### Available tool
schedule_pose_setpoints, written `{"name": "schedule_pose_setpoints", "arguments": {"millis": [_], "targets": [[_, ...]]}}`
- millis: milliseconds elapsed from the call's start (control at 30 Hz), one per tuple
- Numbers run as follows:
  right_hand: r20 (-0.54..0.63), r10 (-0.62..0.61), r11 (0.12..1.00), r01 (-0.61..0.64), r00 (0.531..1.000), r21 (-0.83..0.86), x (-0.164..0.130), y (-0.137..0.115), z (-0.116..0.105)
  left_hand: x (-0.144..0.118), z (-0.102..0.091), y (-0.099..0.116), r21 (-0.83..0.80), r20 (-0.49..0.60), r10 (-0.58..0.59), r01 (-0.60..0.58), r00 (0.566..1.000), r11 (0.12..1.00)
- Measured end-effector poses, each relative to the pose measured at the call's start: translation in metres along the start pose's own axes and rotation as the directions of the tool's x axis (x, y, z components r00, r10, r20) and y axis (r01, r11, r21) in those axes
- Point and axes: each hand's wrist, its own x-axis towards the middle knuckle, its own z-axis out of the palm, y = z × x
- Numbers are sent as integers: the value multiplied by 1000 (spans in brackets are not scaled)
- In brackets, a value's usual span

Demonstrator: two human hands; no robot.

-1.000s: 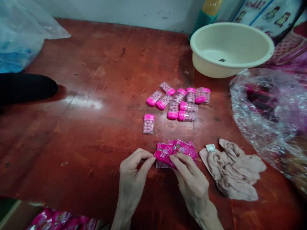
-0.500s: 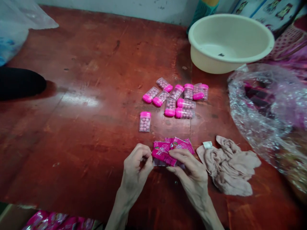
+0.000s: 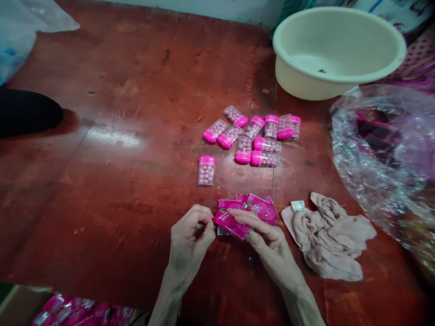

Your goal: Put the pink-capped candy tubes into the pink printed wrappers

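My left hand (image 3: 192, 233) is closed in a pinch at the left corner of a flat pink printed wrapper (image 3: 229, 224). Over the same wrapper lie the fingers of my right hand (image 3: 267, 237), with the thumb at its lower right edge. More pink wrappers (image 3: 263, 207) are fanned out on the table beneath and behind it. Just beyond my left hand stands or lies one small clear container (image 3: 206, 171) of pink candy balls with a bright pink cap. Farther back, several like containers (image 3: 244, 149) lie in a loose cluster.
A cream basin (image 3: 340, 83) is at the back right. A crumpled beige cloth (image 3: 329, 237) lies right of my right hand, near a clear plastic bag (image 3: 356, 158) with pink contents. A dark rounded object (image 3: 29, 113) juts in at left. Pink packets (image 3: 81, 311) fill a box below the table edge.
The held wrapper has tilted, its right end lower. My right thumb has shifted to the right along its edge. My left hand keeps its pinch; the view has shifted slightly.
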Motion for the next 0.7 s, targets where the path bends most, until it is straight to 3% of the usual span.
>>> {"name": "schedule_pose_setpoints", "arguments": {"millis": [100, 200, 300, 400, 467, 567, 700], "targets": [[-24, -6, 1000, 6, 1000, 11, 0, 2, -1, 0, 0, 0, -62, -16, -8, 7, 1000, 998], [-78, -39, 999, 38, 996, -19, -1, 3, 0, 0, 3, -2, -250, -28, -146, 134, 989, 959], [-124, -93, 991, 80, 988, -103, -3, 2, 1, 1, 8, -1, -516, 63, -313, 299, 948, 803], [-108, -177, 964, 150, 978, -220, -4, 0, 2, 4, 13, 6, -651, 201, -355, 395, 913, 648], [-55, -221, 940, 198, 974, -277, -5, -3, 3, 5, 16, 11, -682, 234, -366, 421, 901, 598], [-46, -215, 949, 198, 976, -245, -7, -4, 9, 3, 19, 14, -698, 176, -390, 394, 904, 598], [-267, -69, 995, 48, 961, -85, -12, 2, 23, -5, 18, 12, -622, 11, -369, 295, 929, 725]]}}
